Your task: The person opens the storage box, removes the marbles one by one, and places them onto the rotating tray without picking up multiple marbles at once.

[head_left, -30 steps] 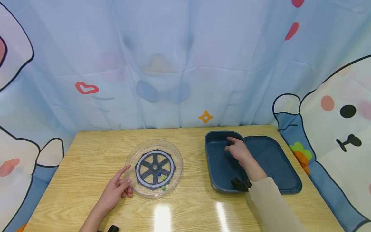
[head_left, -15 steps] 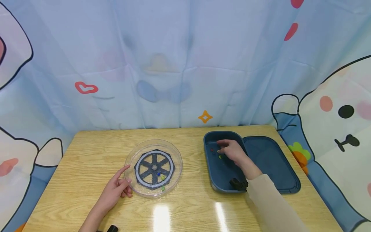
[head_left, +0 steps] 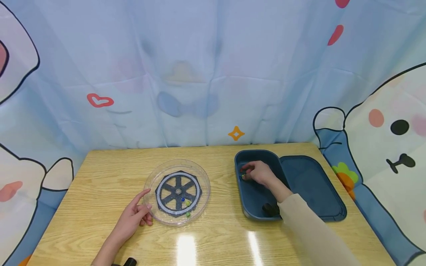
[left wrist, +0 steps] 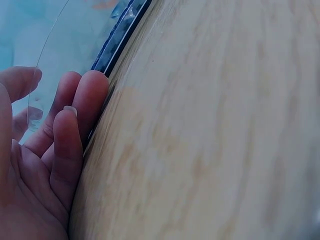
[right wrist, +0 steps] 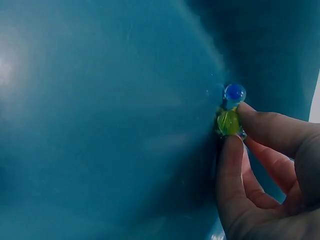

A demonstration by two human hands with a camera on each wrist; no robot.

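My left hand (head_left: 132, 214) touches the rim of a round clear dish (head_left: 203, 177), index finger straight and thumb against the edge; its other fingers are bent (left wrist: 75, 110). Inside the dish lie a blue marble (head_left: 183, 199), a yellow one (head_left: 188, 203) and a green one (head_left: 188, 214). A dark six-spoked wheel shape (head_left: 178, 181) shows through the dish's middle. Reaching into a deep dark-blue box (head_left: 247, 203), my right hand (head_left: 261, 173) pinches a yellow-green marble (right wrist: 229, 122) between thumb and index fingertips. Beside that marble sits a clear marble with a blue core (right wrist: 235, 92).
Right of the box lies a flat dark-blue lid (head_left: 316, 184), partly behind the right sleeve (head_left: 313, 225). A patterned light-blue curtain (head_left: 199, 74) hangs behind the wooden table (head_left: 223, 229), which also separates the dish from the box.
My right hand has moved left and lower inside the box to the marbles by its left wall, and its fingertips have come together on one. The left hand and dish have stayed put.
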